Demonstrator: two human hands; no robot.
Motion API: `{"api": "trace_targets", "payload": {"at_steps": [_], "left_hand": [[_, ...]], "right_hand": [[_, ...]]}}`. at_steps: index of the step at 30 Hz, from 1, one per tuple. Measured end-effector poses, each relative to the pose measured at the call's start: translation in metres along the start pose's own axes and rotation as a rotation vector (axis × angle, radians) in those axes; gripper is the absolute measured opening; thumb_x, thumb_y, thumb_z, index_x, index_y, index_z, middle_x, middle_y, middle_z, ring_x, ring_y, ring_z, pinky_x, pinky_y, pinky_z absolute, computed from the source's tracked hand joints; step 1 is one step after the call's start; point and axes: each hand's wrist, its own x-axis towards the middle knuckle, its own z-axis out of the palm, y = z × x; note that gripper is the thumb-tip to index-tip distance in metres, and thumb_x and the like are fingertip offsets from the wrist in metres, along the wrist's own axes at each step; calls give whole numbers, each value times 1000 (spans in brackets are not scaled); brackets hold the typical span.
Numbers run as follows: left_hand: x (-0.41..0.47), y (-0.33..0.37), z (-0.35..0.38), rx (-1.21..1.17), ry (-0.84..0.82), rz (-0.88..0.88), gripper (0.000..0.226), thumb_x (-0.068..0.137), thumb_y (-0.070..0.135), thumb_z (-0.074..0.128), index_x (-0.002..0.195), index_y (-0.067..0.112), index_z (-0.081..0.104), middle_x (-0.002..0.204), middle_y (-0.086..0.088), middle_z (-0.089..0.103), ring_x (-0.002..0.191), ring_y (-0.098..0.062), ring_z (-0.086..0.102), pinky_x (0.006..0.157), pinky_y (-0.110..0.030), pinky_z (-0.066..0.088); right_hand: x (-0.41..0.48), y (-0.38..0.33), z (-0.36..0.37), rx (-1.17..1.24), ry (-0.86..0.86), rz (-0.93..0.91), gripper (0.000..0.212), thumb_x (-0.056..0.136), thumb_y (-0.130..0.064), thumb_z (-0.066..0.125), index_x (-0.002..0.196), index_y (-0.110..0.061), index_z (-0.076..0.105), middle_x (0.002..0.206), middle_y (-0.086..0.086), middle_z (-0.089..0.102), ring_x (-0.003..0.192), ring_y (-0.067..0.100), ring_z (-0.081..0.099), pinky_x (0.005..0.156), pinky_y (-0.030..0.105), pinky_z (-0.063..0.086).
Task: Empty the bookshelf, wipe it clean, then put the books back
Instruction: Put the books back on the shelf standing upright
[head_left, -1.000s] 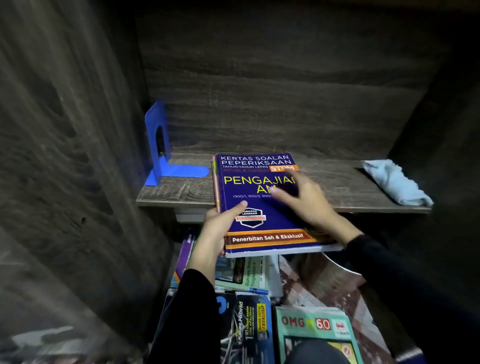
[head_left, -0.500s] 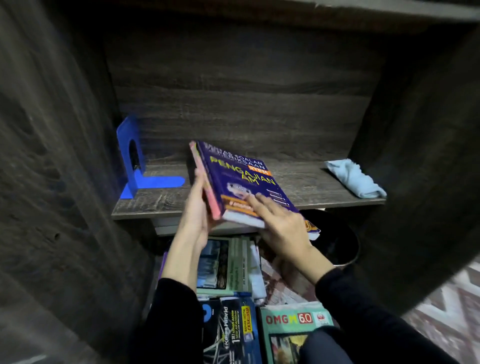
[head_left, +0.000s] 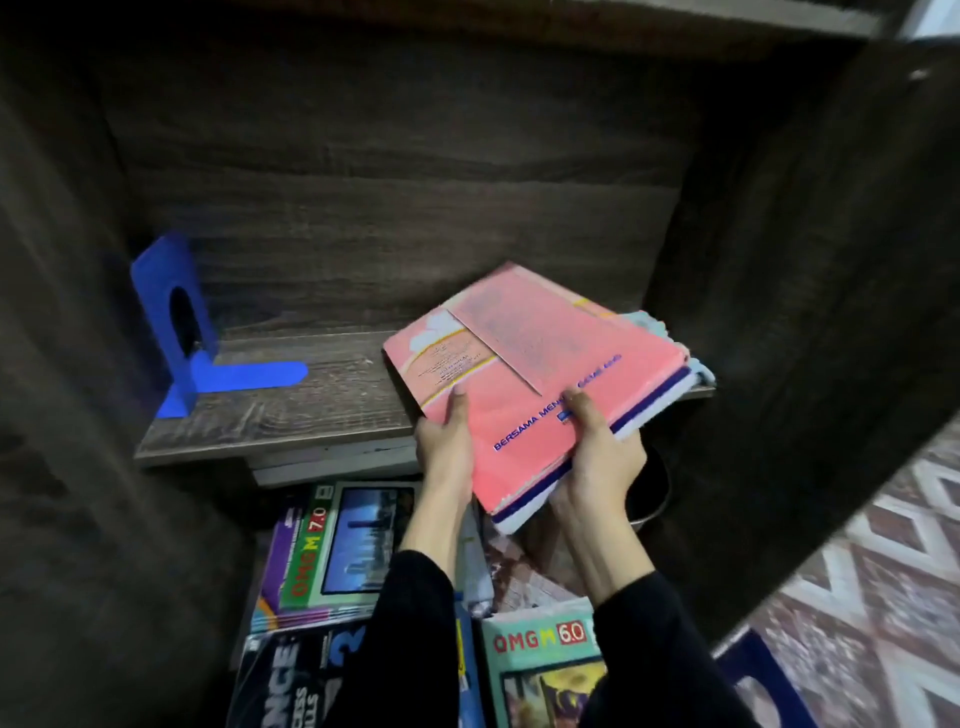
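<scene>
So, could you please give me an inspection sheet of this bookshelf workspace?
Surface: dark wooden shelf, grain showing.
Job's things: pink-backed book tilted over the shelf's right end; pale blue cloth peeking out behind it; books piled on the floor below.
Clutter: blue bookend standing at left.
Grippers: left hand and right hand both grip the book's near end, thumbs on top.
Cables: nothing seen.
Surroundings: patterned rug at right.

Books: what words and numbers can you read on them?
"BERSAMA MEN..." on the pink book; the rest is unreadable and the small print is blurred.
"OMG M 7.0" on the purple-spined book.
"OMG M 6.0" on the teal book.
"NGE" on the black book, cut off.
</scene>
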Motion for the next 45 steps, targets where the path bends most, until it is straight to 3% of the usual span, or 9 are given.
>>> {"api": "trace_targets", "payload": {"at_steps": [5,11,17,23,28,32,37,40,45], "left_hand": [[9,-9,13,140,-96,13,51,80,40,65,116,4,56,114,-16,64,103,-31,63,93,-47,49],[7,-10,9,117,-168,-39,28,92,12,55,120,5,56,110,-13,65,99,-29,64,84,-36,52],[5,-11,-4,205,-159,0,43,88,14,63,128,9,47,118,-12,63,105,-27,62,97,-45,47],[4,-11,-18,259,-166,37,55,88,14,63,137,11,39,127,-11,58,111,-27,58,101,-44,44],[-2,-12,-19,282,-183,85,56,90,9,61,139,7,36,131,-12,55,116,-26,55,101,-35,42],[-2,-12,-19,297,-166,81,58,90,9,61,142,6,33,133,-12,53,118,-26,53,102,-32,40],[0,-12,-17,327,-140,74,64,89,13,63,144,9,30,136,-12,51,120,-27,52,106,-38,38],[1,-12,-15,339,-122,81,67,89,21,65,144,9,28,137,-12,50,122,-27,51,106,-39,38],[7,-15,-12,317,-92,84,71,86,28,68,142,9,30,132,-11,54,117,-27,54,104,-42,41]], "right_hand": [[17,11,-18,182,229,273,26,74,7,69,97,-5,64,95,15,69,71,27,65,73,46,56],[23,25,-14,223,219,288,33,75,4,69,106,-8,61,99,14,69,78,30,67,73,47,57],[16,46,-7,233,204,400,32,77,-3,70,108,-9,61,104,14,69,90,34,68,80,51,55],[10,54,-5,259,16,655,41,79,-20,66,119,-11,63,108,17,70,91,35,67,68,42,56],[12,53,-9,182,82,591,54,73,-14,75,122,-6,54,106,16,68,94,35,68,72,46,57],[21,46,-18,72,271,395,88,64,-6,84,132,-12,29,117,16,57,95,29,63,82,46,55],[48,14,-39,-639,300,41,98,70,-36,80,147,-11,24,149,16,31,135,31,34,107,41,30],[62,0,-44,-1172,151,-279,78,77,-55,66,137,-10,43,141,11,45,134,29,35,106,43,29],[70,-5,-27,-1516,-75,-208,81,76,-70,59,124,-5,52,128,13,53,122,32,43,96,41,35]]}}
